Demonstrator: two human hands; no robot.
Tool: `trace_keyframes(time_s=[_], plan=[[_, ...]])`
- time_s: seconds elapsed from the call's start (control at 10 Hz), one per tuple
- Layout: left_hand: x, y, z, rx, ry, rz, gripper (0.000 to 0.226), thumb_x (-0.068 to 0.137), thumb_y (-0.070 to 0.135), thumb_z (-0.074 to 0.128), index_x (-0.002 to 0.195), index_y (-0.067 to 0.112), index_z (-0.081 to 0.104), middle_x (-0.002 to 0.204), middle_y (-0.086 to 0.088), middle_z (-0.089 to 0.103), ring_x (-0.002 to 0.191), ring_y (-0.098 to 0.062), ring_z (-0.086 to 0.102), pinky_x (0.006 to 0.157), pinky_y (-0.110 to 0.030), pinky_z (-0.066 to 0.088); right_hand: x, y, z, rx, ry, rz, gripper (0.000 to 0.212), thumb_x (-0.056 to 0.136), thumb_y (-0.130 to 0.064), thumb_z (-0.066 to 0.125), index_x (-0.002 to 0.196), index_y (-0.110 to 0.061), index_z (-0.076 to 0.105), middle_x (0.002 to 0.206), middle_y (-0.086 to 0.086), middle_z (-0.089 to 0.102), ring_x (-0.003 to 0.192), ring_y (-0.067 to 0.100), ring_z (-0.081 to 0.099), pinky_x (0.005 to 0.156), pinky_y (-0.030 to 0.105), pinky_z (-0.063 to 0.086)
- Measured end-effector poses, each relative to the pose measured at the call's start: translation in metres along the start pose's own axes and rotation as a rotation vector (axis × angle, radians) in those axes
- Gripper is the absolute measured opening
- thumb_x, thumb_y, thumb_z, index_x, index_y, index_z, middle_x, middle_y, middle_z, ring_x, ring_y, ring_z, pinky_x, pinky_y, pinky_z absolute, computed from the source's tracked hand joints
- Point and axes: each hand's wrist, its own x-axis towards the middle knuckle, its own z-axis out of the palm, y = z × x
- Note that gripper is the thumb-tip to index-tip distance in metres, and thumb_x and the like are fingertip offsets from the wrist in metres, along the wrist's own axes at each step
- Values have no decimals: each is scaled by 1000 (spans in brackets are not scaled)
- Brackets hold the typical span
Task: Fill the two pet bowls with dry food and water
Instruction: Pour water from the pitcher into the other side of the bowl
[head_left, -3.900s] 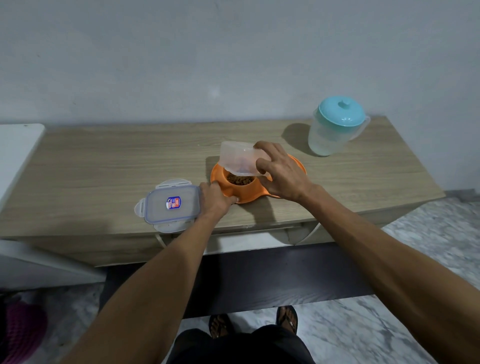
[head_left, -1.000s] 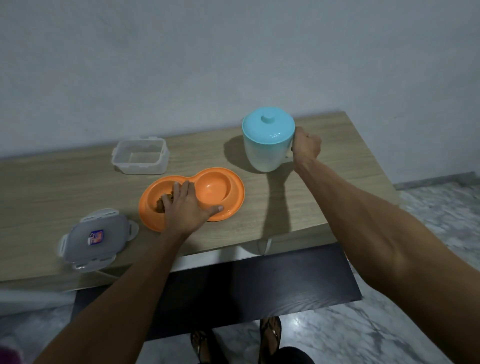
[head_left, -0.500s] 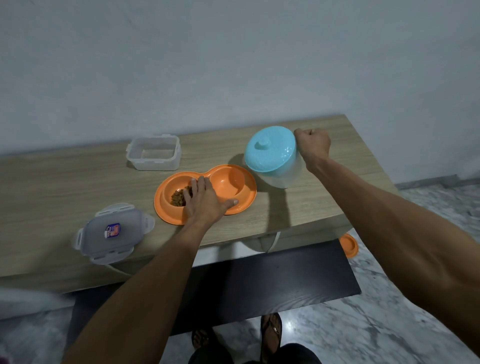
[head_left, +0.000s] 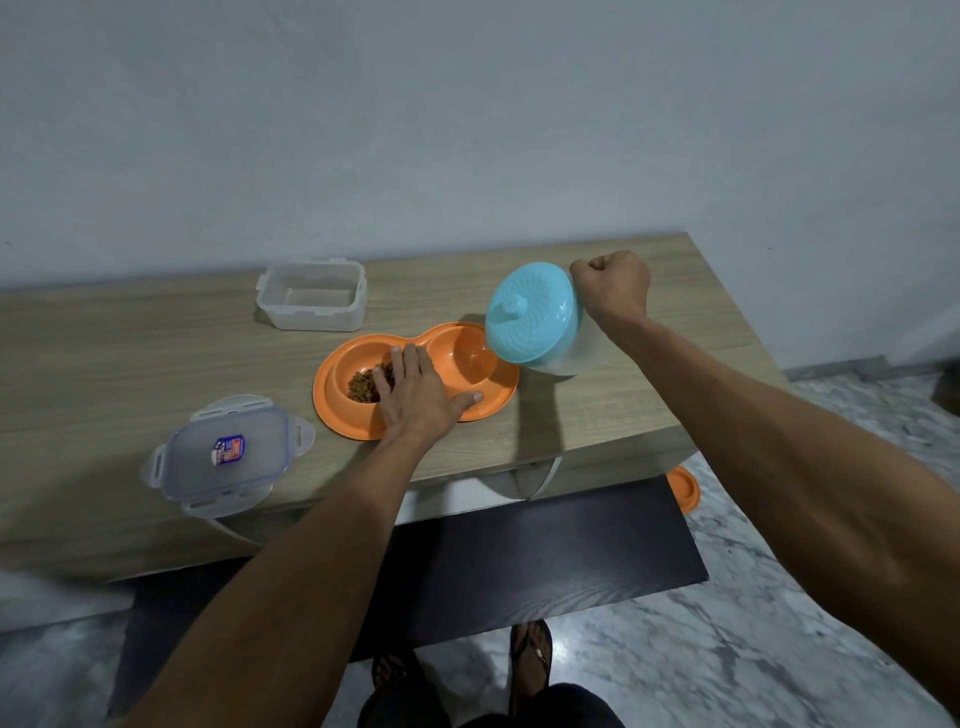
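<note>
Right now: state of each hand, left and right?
Left hand: open, resting flat on the bowl.
Right hand: closed, holding the jug, which is tilted toward the bowl.

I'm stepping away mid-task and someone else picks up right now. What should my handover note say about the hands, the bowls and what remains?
Left hand: flat on the orange double bowl, steadying it.
Right hand: grips the blue-lidded pitcher, tilted over the bowl's right well.
Done: dry food in the left well; empty food container at the back of the table, its lid near the front edge.
Left: fill the right well with water; I cannot tell whether any has poured yet.
</note>
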Motion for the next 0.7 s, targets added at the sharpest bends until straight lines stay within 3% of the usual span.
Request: trace_keyframes(time_s=[0.7], plan=[[2, -2, 3, 10, -5, 6, 112, 77, 75, 53, 154, 5, 10, 163, -11, 8, 151, -30, -3, 119, -55, 0, -7, -9, -1, -57, 19, -65, 44, 78, -16, 57, 40, -13, 35, 40, -1, 23, 44, 15, 27, 55, 29, 35]])
